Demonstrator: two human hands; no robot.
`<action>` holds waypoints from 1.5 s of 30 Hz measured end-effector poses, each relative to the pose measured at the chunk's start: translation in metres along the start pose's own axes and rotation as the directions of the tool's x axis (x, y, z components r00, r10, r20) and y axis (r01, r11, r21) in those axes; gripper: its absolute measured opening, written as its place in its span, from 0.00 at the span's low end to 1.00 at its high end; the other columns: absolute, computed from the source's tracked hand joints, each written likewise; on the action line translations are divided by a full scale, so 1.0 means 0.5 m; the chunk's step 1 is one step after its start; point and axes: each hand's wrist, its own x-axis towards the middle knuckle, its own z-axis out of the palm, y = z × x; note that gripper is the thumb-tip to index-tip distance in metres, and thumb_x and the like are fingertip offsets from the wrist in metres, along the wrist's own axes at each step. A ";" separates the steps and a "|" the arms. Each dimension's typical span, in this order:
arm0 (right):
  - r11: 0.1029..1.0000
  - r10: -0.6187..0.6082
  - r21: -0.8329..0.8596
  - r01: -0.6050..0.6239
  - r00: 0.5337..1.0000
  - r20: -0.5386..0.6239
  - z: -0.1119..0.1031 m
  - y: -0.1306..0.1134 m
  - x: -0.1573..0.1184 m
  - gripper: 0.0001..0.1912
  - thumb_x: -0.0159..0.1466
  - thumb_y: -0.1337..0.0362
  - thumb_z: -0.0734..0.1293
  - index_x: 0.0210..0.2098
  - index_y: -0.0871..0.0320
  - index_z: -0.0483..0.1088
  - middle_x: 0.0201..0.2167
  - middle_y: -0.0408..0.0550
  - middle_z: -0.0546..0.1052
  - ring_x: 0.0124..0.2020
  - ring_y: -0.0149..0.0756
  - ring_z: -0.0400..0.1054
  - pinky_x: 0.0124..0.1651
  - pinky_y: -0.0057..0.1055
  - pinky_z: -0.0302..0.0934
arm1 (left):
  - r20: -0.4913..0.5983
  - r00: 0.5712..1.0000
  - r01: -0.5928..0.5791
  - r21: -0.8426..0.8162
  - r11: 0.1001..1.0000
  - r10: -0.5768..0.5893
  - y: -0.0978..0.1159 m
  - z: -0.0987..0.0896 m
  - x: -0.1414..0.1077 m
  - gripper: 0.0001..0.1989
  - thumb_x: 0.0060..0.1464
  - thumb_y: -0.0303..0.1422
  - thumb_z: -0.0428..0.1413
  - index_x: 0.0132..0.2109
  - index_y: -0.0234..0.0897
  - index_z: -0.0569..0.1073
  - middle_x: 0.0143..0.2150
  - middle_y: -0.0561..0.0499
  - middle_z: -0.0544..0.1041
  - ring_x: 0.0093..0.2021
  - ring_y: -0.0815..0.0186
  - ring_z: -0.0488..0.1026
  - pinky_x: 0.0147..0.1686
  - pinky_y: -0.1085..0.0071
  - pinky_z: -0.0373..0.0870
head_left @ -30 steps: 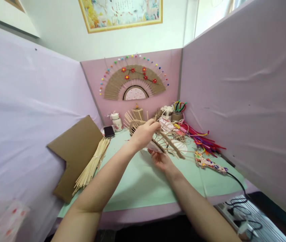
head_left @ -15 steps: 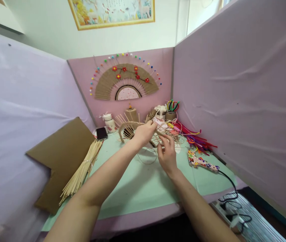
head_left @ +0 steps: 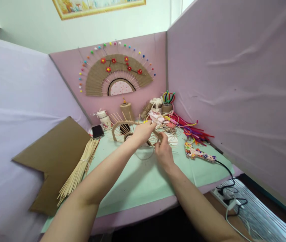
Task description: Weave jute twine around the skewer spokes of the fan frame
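Note:
A half-round frame of thin sticks with woven twine (head_left: 117, 127) stands raised over the green table cover. My left hand (head_left: 144, 131) reaches across it, its fingers closed on the upper right part of the woven band. Lower and to the right, my right hand (head_left: 163, 149) has its fingers bent and pressed together on the band's right end. A loose loop of twine (head_left: 144, 158) hangs below the frame, between the hands. Part of the frame is hidden behind my left hand and forearm.
A stick bundle (head_left: 79, 169) and brown cardboard (head_left: 54, 151) lie left. Behind are a white bottle (head_left: 104, 118), a twine cone (head_left: 126, 110) and a black phone (head_left: 97, 131). Right are coloured pipe cleaners (head_left: 190, 129) and a glue gun (head_left: 200, 153). A finished fan (head_left: 117, 75) hangs behind.
The view has shifted, moving the scene left and up. My right hand's fingers, spread apart before, have closed onto the band. My left hand keeps its hold.

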 end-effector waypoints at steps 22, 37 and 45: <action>0.986 0.139 0.084 -0.145 0.988 0.067 -0.014 0.001 0.003 0.23 0.63 0.68 0.54 0.58 0.60 0.57 0.40 0.55 0.79 0.37 0.44 0.75 0.44 0.43 0.68 | -0.023 1.000 -0.010 -0.051 0.999 0.009 -0.012 0.017 0.005 0.11 0.61 0.28 0.44 0.47 0.42 0.67 0.46 0.48 0.72 0.41 0.63 0.72 0.38 0.71 0.65; 0.961 0.186 0.203 -0.190 0.982 0.040 -0.011 0.011 0.005 0.17 0.62 0.69 0.56 0.51 0.57 0.58 0.41 0.55 0.78 0.36 0.43 0.77 0.34 0.36 0.68 | -0.109 0.994 -0.045 -0.332 0.942 0.009 -0.010 0.033 -0.019 0.11 0.61 0.35 0.45 0.45 0.45 0.71 0.60 0.53 0.66 0.46 0.65 0.70 0.43 0.71 0.64; 0.984 0.044 0.168 -0.053 0.998 0.054 -0.010 0.017 0.008 0.26 0.61 0.74 0.54 0.58 0.58 0.60 0.53 0.56 0.73 0.38 0.36 0.76 0.44 0.38 0.70 | -0.079 0.991 0.047 -0.526 0.849 -0.104 -0.006 0.035 -0.014 0.13 0.61 0.39 0.44 0.46 0.45 0.71 0.54 0.55 0.71 0.43 0.67 0.72 0.40 0.73 0.65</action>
